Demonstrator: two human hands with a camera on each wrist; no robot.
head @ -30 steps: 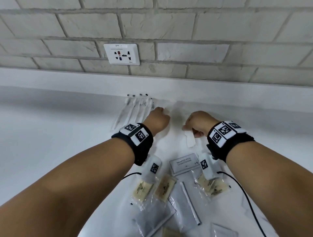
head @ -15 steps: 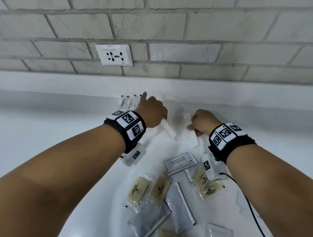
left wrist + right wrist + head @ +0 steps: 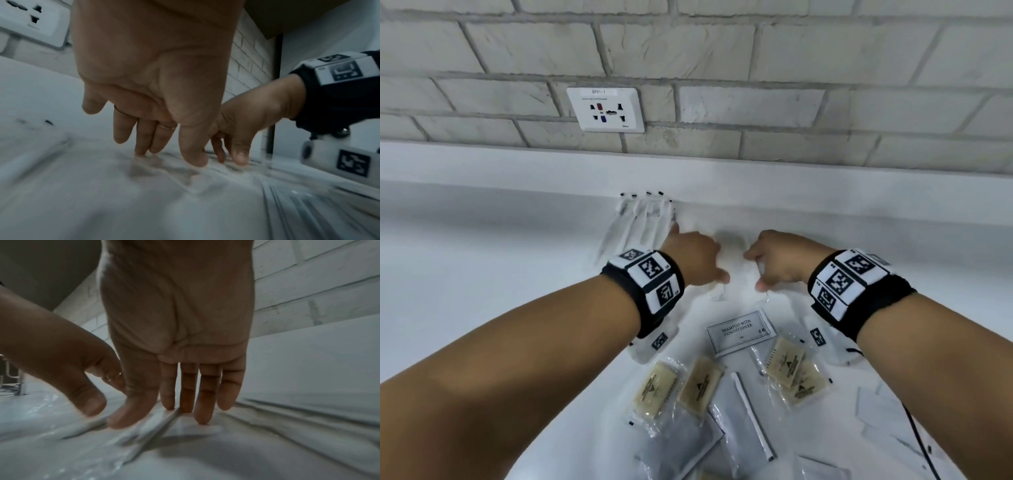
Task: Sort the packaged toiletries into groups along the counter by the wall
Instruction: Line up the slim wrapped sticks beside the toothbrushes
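both hands (image 3: 736, 260) pressing white packets (image 3: 736, 274), wall (image 3: 722, 51) near

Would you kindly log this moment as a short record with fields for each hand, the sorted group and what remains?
left hand: fingers straight, tips pressing clear flat packets on the counter
right hand: fingers straight, tips pressing the same packets
sorted group: wrapped toothbrushes fanned against the wall ledge, left of the hands
still unsorted: shampoo sachet, soap bars, grey sachets nearer the person
backdrop: wall socket on brick
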